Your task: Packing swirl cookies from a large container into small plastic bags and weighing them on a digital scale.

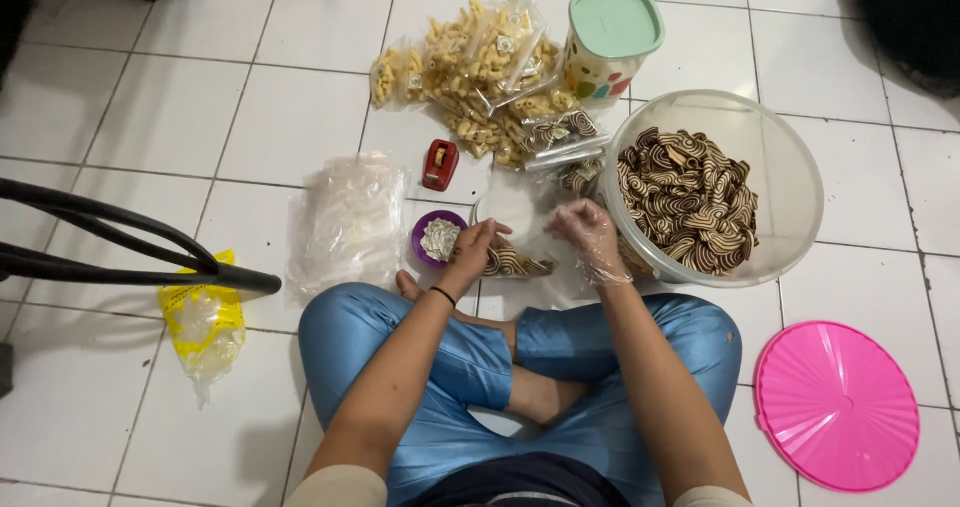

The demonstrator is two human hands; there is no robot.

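Left hand [472,250] pinches small clear bag of striped cookies [515,263], lying on floor before crossed legs. Right hand [588,235], plastic-gloved, fingers loosely curled, apparently empty, beside big clear tub [790,182] of striped cookies. Purple bowl [424,239] just left.

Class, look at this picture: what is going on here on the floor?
A person sits cross-legged on a white tiled floor. The left hand, bare, holds a small clear bag of striped brown-and-cream snacks. The right hand, in a thin plastic glove, is at the bag's open end. Beside it stands a large clear tub of the same snacks. Filled bags lie behind, near a mint-lidded canister. A pink lid lies to the right, and a stack of empty bags to the left.
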